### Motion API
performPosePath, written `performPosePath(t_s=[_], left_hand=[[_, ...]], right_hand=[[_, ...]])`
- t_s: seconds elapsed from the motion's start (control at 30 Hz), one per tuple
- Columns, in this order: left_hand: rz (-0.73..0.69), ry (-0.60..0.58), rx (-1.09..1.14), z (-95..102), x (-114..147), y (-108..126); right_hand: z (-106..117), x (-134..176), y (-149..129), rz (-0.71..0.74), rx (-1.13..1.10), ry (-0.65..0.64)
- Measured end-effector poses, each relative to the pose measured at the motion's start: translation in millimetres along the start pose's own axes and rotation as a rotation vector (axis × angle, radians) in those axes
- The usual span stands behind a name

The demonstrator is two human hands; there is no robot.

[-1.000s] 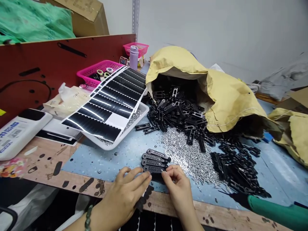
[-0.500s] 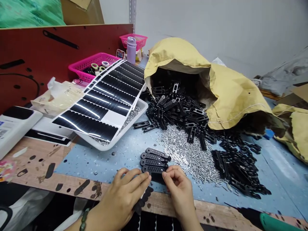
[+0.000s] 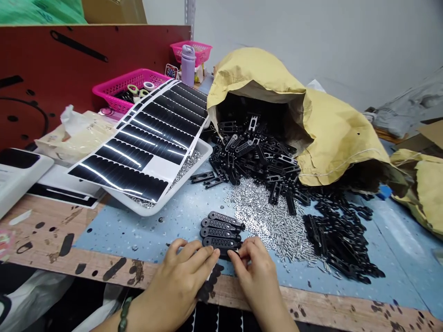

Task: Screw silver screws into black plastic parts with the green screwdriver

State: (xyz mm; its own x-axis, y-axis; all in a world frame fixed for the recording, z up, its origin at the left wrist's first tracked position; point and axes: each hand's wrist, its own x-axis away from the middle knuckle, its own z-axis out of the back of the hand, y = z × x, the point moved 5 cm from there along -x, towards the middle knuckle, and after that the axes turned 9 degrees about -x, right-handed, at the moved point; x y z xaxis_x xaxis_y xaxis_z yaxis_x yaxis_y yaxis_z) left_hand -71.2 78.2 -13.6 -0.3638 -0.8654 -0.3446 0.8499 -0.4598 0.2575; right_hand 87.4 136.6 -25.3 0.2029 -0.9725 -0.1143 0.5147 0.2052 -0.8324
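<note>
My left hand [image 3: 183,281] lies at the table's front edge, fingertips bent over the near end of a black plastic part. Under its palm a strip of black scalloped-edge stickers [image 3: 209,282] sticks out, apparently held there. My right hand [image 3: 258,279] pinches the right end of a smooth black piece [image 3: 225,253], thumb and forefinger together; the fingers partly cover it. Just beyond, several black lattice-patterned arms [image 3: 221,233] lie side by side in a fanned row.
A white tray [image 3: 148,211] of small metal nuts carries sticker sheets [image 3: 138,138]. Heaps of nuts and screws [image 3: 277,230], black plastic links [image 3: 346,244] and black parts [image 3: 256,152] spill before a yellow paper sack [image 3: 342,138]. A pink basket [image 3: 114,94] stands behind.
The right thumb has shifted slightly left and down along the smooth black piece. My left hand stays nearly in place. The view has moved a little.
</note>
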Motion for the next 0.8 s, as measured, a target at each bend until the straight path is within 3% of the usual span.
performPosePath(t_s=[0.1,0.2,0.3,0.37,0.43,0.5,0.6,0.7,0.8], left_hand=[[0.007,-0.028,0.015,5.9,-2,0],[0.045,-0.096,0.085,12.9,-4,-2],[0.045,-0.195,0.199,18.3,-5,2],[0.052,-0.193,0.261,22.5,-4,3],[0.121,-0.123,0.262,26.3,-2,-4],[0.183,-0.063,0.205,26.2,3,-14],[0.134,-0.089,0.066,16.8,9,-22],[0.035,-0.122,-0.041,7.8,11,-21],[0.008,-0.101,-0.067,6.2,11,-18]], right_hand=[[8,-2,0,0.02,0.194,-0.017],[14,2,-13,0.122,0.122,-0.029],[5,12,-38,0.334,-0.092,-0.246],[-1,18,-48,0.374,-0.174,-0.373],[1,15,-44,0.239,-0.26,-0.317],[7,9,-29,-0.008,-0.406,-0.164],[1,-1,-9,-0.291,-0.646,-0.065],[-13,-11,-2,-0.385,-0.749,-0.056],[-22,-16,2,-0.423,-0.718,-0.048]])
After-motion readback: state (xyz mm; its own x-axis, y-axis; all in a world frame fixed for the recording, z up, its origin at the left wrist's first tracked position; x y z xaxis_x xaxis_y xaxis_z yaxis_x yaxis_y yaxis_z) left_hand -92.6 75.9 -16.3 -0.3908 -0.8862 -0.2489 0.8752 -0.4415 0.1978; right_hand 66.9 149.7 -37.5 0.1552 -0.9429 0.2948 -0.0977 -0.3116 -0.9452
